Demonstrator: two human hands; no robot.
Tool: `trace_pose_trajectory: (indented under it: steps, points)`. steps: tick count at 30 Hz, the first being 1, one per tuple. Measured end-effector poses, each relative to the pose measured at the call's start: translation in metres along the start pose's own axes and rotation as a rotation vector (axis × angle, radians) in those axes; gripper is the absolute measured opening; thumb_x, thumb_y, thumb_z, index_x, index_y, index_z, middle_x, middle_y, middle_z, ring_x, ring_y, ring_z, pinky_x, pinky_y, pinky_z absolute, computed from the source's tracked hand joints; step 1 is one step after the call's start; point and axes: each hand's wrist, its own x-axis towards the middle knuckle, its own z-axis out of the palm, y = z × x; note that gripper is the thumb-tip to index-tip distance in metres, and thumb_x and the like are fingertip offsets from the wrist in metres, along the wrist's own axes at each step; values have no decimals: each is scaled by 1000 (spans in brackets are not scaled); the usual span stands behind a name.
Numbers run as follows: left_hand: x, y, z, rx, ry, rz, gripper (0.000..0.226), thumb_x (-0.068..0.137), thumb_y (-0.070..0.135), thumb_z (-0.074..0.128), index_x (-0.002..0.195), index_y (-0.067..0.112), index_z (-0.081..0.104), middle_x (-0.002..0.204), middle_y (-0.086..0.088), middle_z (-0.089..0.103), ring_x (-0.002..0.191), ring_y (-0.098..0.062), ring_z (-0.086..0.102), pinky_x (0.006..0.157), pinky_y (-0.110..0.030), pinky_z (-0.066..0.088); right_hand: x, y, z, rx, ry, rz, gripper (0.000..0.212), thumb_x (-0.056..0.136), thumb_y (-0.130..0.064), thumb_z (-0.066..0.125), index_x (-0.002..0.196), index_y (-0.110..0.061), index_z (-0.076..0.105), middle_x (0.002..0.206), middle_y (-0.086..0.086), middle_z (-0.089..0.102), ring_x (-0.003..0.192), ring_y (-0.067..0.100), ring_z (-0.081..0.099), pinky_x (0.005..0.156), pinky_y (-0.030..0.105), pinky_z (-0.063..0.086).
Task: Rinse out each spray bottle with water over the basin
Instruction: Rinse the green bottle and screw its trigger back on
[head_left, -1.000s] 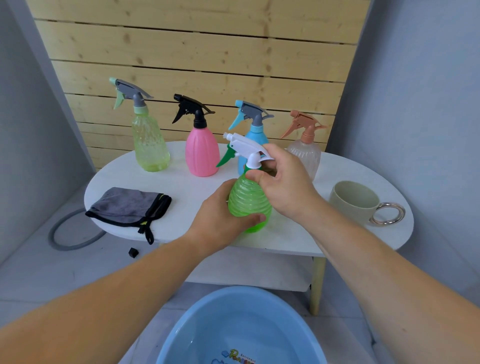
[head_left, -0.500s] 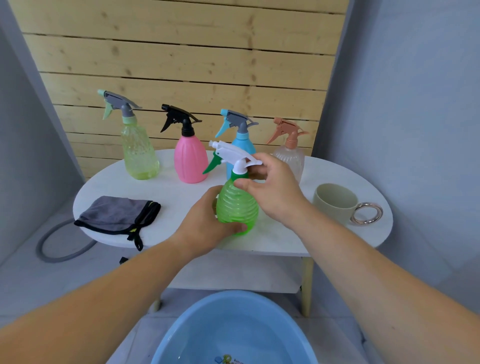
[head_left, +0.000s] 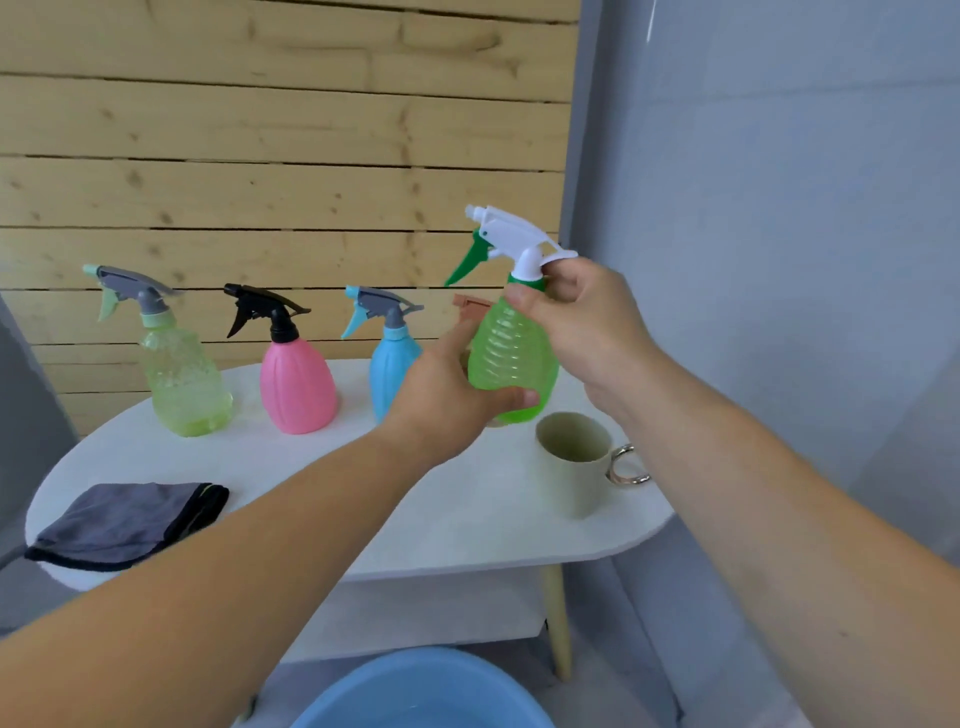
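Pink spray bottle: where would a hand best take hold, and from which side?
On the pink spray bottle, likely the narrow neck under the black sprayer, from the front: it stands upright, tapers upward, trigger points left, and the blue bottle stands beside it.

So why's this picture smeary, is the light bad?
Head view: the light is soft and even, with faint shadows on the table; the whole frame is slightly blurred, green spray bottle, left hand and right hand included; the wide lens makes the forearms loom large.

left hand (head_left: 447, 402) cupped round the lower body of a green spray bottle (head_left: 511, 364), thumb across its front, right hand (head_left: 584, 332) above it pinching the neck, both forearms (head_left: 291, 530) bare and outstretched
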Motion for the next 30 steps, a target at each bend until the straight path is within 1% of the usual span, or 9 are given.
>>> trace_pose_trajectory:
  steps: [3, 6, 9, 12, 13, 15, 18, 23, 30]
  points:
    - [37, 14, 25, 31, -69, 13, 64, 71, 35, 90, 128, 33, 61, 117, 4, 74, 110, -18, 69, 99, -39, 55, 23, 6, -29, 10, 53, 6, 18, 86, -19, 73, 104, -16, 71, 95, -1, 76, 93, 19, 72, 89, 46, 57]
    - [68, 21, 51, 104, -128, -13, 66, 84, 39, 82, 142, 39, 52, 118, 9, 70, 116, -19, 63, 93, -28, 50, 47, 25, -50, -35, 94, 15, 16, 87, -19, 72, 103, -17, 71, 94, -3, 73, 90, 17, 70, 88, 39, 55]
    - [89, 18, 72, 196, -149, -123, 58, 84, 60, 68, 138, 52, 49, 113, 4, 69, 127, -25, 52, 104, -33, 36, 67, 51, -62, -36, 95, 51, 11, 86, -19, 73, 97, -20, 70, 98, 7, 74, 94, 26, 70, 87, 43, 55]
    - [102, 7, 89, 162, -184, -231, 49, 90, 58, 62, 138, 49, 53, 101, 6, 69, 127, -22, 55, 96, -24, 18, 79, 81, -66, -20, 72, 90, 10, 87, -16, 72, 89, -25, 69, 101, 11, 73, 98, 30, 69, 90, 45, 54]
    - [104, 3, 94, 113, -193, -258, 48, 94, 53, 62, 141, 44, 52, 113, 3, 69, 124, -23, 57, 97, -21, 22, 81, 89, -67, -8, 61, 102, 12, 87, -15, 72, 89, -26, 69, 100, 8, 74, 97, 29, 69, 91, 44, 54]
    - [107, -6, 105, 2, -219, -305, 53, 99, 42, 64, 149, 32, 49, 134, -4, 62, 118, -27, 61, 111, -33, 42, 85, 107, -68, 11, 29, 120, 15, 89, -12, 69, 94, -26, 68, 94, -3, 72, 90, 20, 68, 87, 36, 54]
    - [113, -22, 115, -69, -245, -371, 60, 98, 43, 66, 153, 34, 45, 136, -4, 60, 115, -28, 65, 98, -38, 57, 86, 128, -69, 14, 4, 136, 18, 91, -11, 67, 103, -25, 68, 90, -15, 68, 83, 4, 63, 79, 23, 47]
    - [125, -35, 123, -171, -304, -425, 44, 101, 44, 61, 143, 32, 56, 131, -1, 67, 100, -22, 63, 94, -34, 56, 89, 149, -70, 35, 12, 147, 20, 90, -10, 68, 102, -26, 69, 92, -15, 70, 87, 5, 63, 83, 23, 47]
    - [134, -46, 129, -163, -318, -449, 44, 101, 47, 58, 141, 29, 58, 130, -6, 68, 89, -21, 61, 80, -30, 57, 93, 162, -68, 41, 20, 150, 21, 90, -8, 69, 100, -26, 69, 94, -13, 70, 88, 6, 64, 87, 24, 49]
